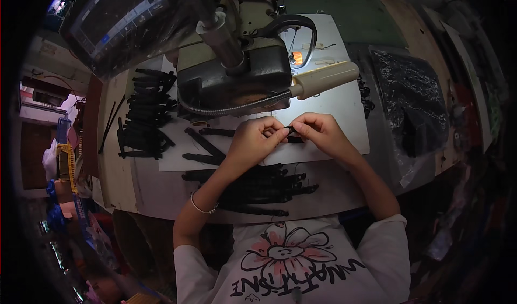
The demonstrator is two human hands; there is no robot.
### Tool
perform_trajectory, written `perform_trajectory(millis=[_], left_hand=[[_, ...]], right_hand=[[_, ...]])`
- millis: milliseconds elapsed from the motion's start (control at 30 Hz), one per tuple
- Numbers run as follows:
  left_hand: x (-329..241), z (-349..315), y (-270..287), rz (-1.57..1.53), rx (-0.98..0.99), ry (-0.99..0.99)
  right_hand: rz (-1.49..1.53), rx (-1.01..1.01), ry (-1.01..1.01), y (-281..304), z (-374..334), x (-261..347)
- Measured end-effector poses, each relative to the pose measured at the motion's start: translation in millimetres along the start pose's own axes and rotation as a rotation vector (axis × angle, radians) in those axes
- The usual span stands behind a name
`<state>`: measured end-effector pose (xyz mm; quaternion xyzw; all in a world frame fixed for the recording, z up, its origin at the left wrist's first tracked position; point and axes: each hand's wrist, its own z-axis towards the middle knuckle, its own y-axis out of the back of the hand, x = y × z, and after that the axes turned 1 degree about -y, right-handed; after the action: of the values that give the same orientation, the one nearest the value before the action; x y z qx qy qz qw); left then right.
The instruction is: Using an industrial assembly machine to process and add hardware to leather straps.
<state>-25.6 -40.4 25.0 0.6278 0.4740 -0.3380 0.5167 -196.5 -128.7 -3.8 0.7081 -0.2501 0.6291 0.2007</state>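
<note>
Head view: we see a clear plastic bag (408, 176) at the right of the tabletop (344, 184), black material (413, 129) inside. Before the sewing machine (237, 77), our left hand (260, 137) and right hand (321, 134) meet over a white board (355, 134), fingertips pinching one small black piece (291, 131) between them, forearms angled inward.

A small black piece (290, 130), partly hidden, is pinched between fingers (304, 129).

White light: pooling beside the machine head (264, 70)
Plastic bag (414, 97): glinting near the surface's (334, 180) right edge
Black strips (258, 192): sinking into shadow along its near edge
Fisheye rim: bending edges, fading black
</note>
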Motion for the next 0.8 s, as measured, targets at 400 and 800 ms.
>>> perform_trajectory(millis=[400,800], left_hand=[[18,15,-33,0.399,-0.185,-0.439],[51,18,-22,-0.039,-0.091,-0.313]], right_hand=[[-0.146,-0.294,0.032,21,-23,0],[-0.335,-0.185,0.483,-14,-2,-45]])
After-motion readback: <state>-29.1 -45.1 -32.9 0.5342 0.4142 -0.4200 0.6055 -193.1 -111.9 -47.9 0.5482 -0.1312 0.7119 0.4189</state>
